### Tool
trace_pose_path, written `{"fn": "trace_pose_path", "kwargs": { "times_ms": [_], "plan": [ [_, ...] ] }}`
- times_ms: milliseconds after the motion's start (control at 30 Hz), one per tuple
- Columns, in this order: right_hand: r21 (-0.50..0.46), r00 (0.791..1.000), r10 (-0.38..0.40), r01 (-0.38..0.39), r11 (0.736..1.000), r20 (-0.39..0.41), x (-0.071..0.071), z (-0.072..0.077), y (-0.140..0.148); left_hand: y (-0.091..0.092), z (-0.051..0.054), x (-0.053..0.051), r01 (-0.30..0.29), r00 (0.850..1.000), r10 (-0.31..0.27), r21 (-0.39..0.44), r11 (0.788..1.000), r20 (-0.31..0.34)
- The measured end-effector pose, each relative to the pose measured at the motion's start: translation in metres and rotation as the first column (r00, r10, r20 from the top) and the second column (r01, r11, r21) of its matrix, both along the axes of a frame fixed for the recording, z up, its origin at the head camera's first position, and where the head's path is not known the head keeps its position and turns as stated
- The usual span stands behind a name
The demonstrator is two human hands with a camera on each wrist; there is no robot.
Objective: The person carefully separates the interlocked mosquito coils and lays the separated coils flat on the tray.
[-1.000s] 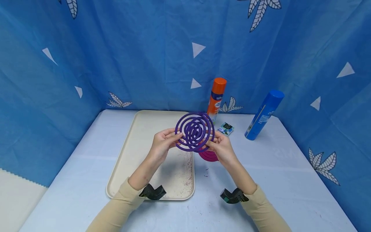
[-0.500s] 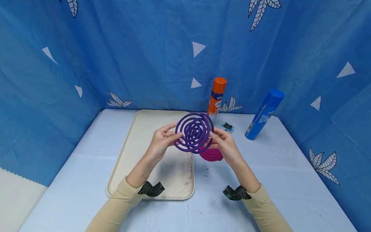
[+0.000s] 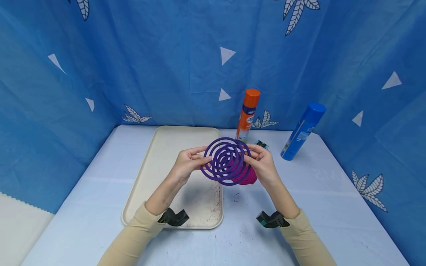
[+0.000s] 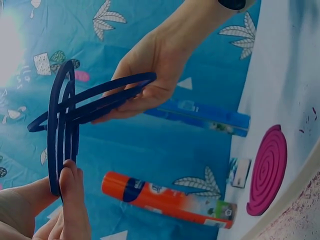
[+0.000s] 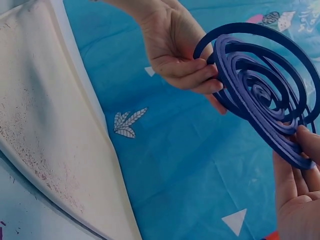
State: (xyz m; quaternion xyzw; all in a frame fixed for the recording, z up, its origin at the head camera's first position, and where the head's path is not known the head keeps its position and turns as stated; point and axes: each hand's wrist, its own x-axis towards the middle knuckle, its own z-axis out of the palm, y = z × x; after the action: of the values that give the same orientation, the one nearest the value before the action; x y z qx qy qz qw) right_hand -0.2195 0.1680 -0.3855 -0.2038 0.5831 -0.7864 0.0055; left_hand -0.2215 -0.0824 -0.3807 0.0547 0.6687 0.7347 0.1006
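Two purple mosquito coils, interlocked with each other, are held up above the table between both hands. My left hand (image 3: 187, 162) pinches the rim of one coil (image 4: 53, 120) between thumb and fingers. On the other side, my right hand (image 3: 263, 165) pinches the rim of the second coil (image 5: 235, 95). In the left wrist view the two coils cross at an angle, their spirals threaded through one another. A pink mosquito coil (image 4: 270, 170) lies flat on the table behind them, partly covered by the purple coils in the head view.
A cream tray (image 3: 173, 199) with reddish crumbs along its right side lies at the left. Toward the back stand an orange spray can (image 3: 247, 114) and a blue spray can (image 3: 303, 131). A small patterned box (image 3: 261, 144) lies between them. Blue curtains (image 3: 149, 66) surround the table.
The purple coils have come slightly lower and spread a little wider apart. My right hand has shifted slightly right and changed its hold on the rim; my left hand has barely moved.
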Motion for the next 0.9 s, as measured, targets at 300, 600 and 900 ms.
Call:
{"fn": "trace_pose_path", "kwargs": {
  "times_ms": [300, 600, 900],
  "plan": [
    [0.118, 0.995, -0.098, 0.096, 0.988, 0.013, 0.003, 0.004, -0.004, -0.003, 0.003, 0.000, 0.020, 0.999, -0.018, 0.024, 1.000, -0.047],
    [0.246, 0.963, -0.103, 0.040, 0.969, 0.248, 0.001, 0.012, -0.005, 0.001, -0.001, 0.001, -0.072, 0.992, 0.070, -0.008, 0.997, -0.104],
    [0.157, 0.892, -0.058, -0.014, 0.988, 0.448, -0.008, 0.010, 0.002, 0.006, -0.005, 0.004, 0.095, 0.984, -0.118, -0.168, 0.981, -0.131]
  ]
}}
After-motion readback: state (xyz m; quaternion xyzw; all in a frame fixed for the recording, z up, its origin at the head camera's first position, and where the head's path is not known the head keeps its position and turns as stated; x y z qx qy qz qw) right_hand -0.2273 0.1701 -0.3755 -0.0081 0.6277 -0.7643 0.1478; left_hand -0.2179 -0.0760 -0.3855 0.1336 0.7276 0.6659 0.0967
